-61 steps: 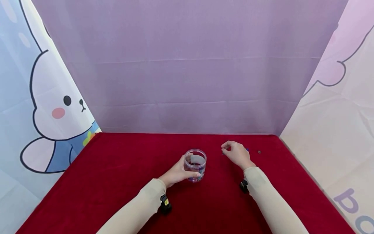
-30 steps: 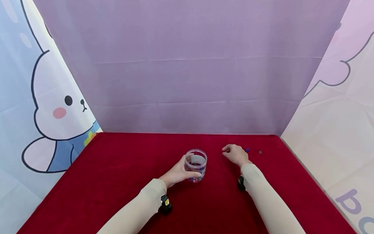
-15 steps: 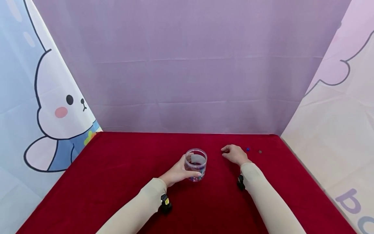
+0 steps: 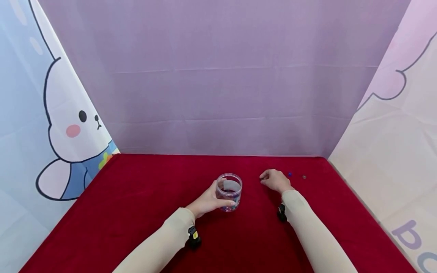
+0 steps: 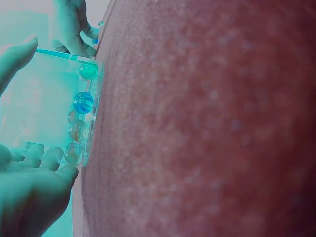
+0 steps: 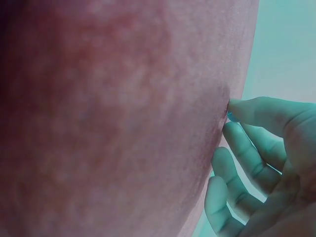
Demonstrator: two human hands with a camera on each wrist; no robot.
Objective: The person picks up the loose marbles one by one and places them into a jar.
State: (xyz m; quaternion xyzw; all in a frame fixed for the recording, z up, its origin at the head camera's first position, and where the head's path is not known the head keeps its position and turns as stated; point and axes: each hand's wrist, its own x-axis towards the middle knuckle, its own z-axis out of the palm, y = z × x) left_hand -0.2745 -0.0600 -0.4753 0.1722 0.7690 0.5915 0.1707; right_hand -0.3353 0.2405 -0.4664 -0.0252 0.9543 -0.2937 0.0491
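Observation:
My left hand (image 4: 209,201) grips a clear round plastic jar (image 4: 228,194), thumb across its near side. Through the jar's wall in the left wrist view, several glass marbles lie at the bottom, among them a blue-streaked marble (image 5: 83,102) and a greenish marble (image 5: 89,71). To the right of the jar, my right hand (image 4: 275,181) is down at the cloth. Its thumb and index finger pinch a small glass marble (image 6: 232,117), mostly hidden by the fingertips. The other fingers of that hand are loosely bent.
A blue marble (image 4: 290,174) and a dull grey-brown marble (image 4: 304,177) lie right of my right hand. Red cloth (image 4: 153,189) covers the table. A purple curtain (image 4: 218,76) stands behind, with printed sheets at both sides.
My right hand has shifted slightly toward me and its thumb and index finger have closed around the small marble. The left hand and jar have stayed in place.

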